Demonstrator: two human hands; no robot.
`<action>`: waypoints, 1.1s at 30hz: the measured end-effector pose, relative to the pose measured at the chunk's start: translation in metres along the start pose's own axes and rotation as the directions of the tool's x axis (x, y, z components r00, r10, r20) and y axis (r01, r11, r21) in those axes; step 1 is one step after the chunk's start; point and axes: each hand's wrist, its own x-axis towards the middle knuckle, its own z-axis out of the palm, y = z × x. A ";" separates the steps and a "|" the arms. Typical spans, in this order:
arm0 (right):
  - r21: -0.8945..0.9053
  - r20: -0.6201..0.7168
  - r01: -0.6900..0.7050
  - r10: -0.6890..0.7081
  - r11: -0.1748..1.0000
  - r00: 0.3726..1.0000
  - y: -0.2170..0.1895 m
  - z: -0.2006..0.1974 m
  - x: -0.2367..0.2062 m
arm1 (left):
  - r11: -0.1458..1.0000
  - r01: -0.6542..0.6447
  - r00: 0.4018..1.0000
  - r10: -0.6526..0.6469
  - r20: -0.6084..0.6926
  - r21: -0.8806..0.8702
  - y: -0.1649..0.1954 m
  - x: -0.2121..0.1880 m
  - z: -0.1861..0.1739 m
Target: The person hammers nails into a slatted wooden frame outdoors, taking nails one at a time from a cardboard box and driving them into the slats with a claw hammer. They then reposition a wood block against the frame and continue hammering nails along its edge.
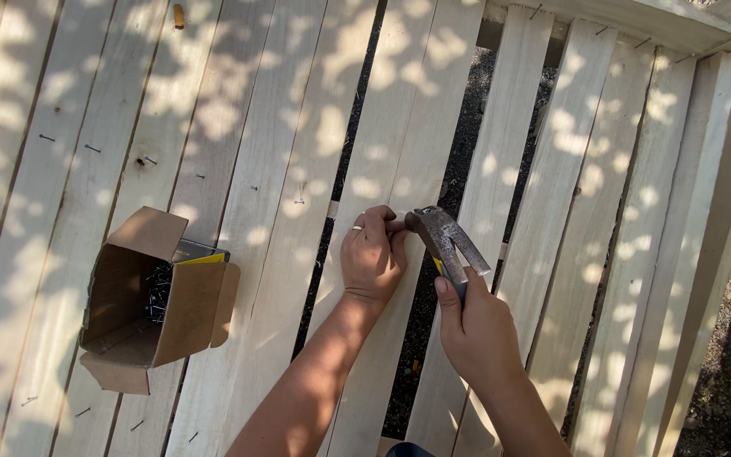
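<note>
From the head view, the left hand [372, 258] is pinched shut on something small, likely a nail, hidden on a pale plank [399, 152]. The right hand [477, 330] grips a hammer [446, 241]; its head sits just right of those fingertips, handle slanting back toward the person.

We see bright daylight broken into dappled patches across the pale wooden planks [255, 152], with soft leaf-like shadows between them. The sunlit spots glare near white. The inside of the cardboard box [150, 292] is dark. Our hands [374, 258] lie mostly in shade. The picture is sharp, with the planks fanning outward towards the edges.
</note>
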 end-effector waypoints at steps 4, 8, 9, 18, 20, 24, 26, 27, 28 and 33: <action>0.060 -0.014 -0.003 0.004 0.998 1.000 0.006 -0.002 -0.010 | 1.000 0.009 1.000 -0.009 0.007 0.027 0.000 -0.002 0.002; 0.015 -0.032 0.039 -0.039 0.999 0.999 0.010 0.006 -0.007 | 0.999 0.031 0.999 -0.032 0.034 0.043 0.002 -0.002 0.002; 0.032 -0.049 0.037 -0.035 0.999 0.998 0.012 0.006 -0.004 | 0.999 0.030 0.999 -0.031 0.028 0.024 0.002 -0.002 0.002; 0.152 -0.176 0.248 -0.221 0.957 0.959 0.014 -0.009 -0.018 | 0.982 0.124 0.992 -0.125 0.000 -0.144 0.006 -0.004 -0.001; 0.079 -0.116 0.230 -0.220 0.970 0.969 0.011 -0.001 -0.014 | 0.976 0.085 0.990 -0.105 -0.090 -0.198 0.005 -0.004 0.002; -0.048 -0.015 0.000 -0.001 0.999 1.000 0.011 0.003 -0.002 | 0.992 0.096 0.991 -0.103 -0.083 -0.084 0.001 -0.003 0.010; 0.132 -0.060 0.059 -0.051 0.989 0.997 0.015 0.000 -0.007 | 0.996 0.073 0.993 -0.077 -0.084 -0.049 0.000 -0.004 0.012; 0.262 -0.105 0.141 -0.117 0.955 0.988 0.016 0.000 -0.010 | 0.993 0.108 0.992 -0.111 -0.064 -0.040 0.000 -0.005 0.013; 0.386 -0.165 0.235 -0.184 0.892 0.969 0.017 0.000 -0.014 | 0.991 0.133 0.990 -0.134 -0.052 -0.027 -0.001 -0.006 0.013; 0.256 0.005 -0.039 0.039 0.966 0.999 0.018 0.004 -0.008 | 0.984 0.158 0.985 -0.163 -0.058 -0.076 -0.003 -0.009 0.015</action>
